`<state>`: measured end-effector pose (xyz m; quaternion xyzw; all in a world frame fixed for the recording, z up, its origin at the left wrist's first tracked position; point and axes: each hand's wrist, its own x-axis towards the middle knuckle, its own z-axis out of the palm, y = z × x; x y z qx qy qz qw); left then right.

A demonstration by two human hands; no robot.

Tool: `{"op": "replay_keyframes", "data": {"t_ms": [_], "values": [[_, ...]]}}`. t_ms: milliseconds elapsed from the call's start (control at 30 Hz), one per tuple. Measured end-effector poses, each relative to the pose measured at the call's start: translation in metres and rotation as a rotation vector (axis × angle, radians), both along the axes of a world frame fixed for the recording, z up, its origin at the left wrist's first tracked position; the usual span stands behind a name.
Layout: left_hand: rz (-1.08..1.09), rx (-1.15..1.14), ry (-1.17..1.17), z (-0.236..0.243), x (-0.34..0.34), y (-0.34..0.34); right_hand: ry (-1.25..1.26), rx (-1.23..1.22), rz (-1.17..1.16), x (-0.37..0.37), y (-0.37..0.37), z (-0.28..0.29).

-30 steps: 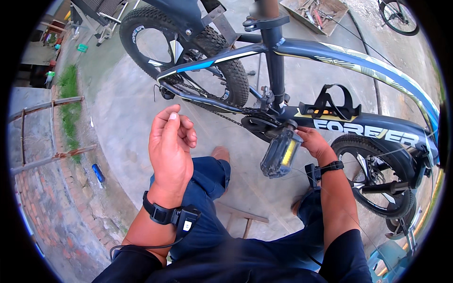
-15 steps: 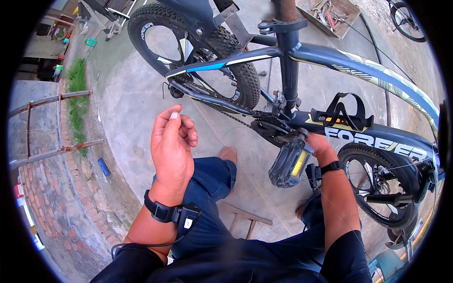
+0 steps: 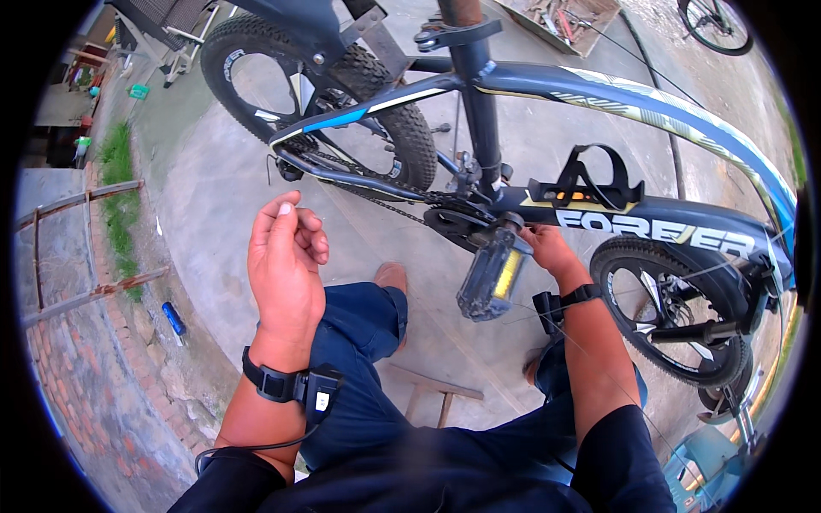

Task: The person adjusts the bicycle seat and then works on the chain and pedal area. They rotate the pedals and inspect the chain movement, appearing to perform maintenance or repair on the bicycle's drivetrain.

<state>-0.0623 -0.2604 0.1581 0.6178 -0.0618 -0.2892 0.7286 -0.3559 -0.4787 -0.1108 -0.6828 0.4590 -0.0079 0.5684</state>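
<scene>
Fingers (image 3: 315, 246) of the left hand (image 3: 286, 274) curl loosely, empty. One pedal (image 3: 489, 278) sits just left of the right hand (image 3: 552, 250), whose grip I cannot tell; behind them spans the bicycle (image 3: 590, 85) with two wheels (image 3: 412, 128); farther, one tray (image 3: 600, 31).

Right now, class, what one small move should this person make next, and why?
Probably bring the bare left hand across to steady the black pedal with the yellow reflector strip: that hand looks empty and is apart from the dark-framed bicycle, while the bare right hand is close beside the pedal, its fingertips partly hidden.
</scene>
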Motion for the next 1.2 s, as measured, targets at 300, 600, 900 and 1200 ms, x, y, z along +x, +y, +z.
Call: {"op": "replay_keyframes", "data": {"t_ms": [300, 600, 900, 1200], "values": [[-0.035, 0.041, -0.033, -0.001, -0.005, 0.003, 0.008, 0.113, 0.059, 0.003, 0.019, 0.080], [-0.051, 0.025, -0.049, -0.002, -0.008, 0.004, -0.050, 0.142, 0.038, -0.004, 0.030, 0.083], [-0.117, 0.093, -0.125, -0.007, -0.012, 0.000, -0.055, 0.128, 0.015, -0.005, 0.034, 0.083], [-0.157, 0.110, -0.145, -0.010, -0.015, -0.005, -0.077, 0.074, -0.011, -0.004, 0.039, 0.080]]}}
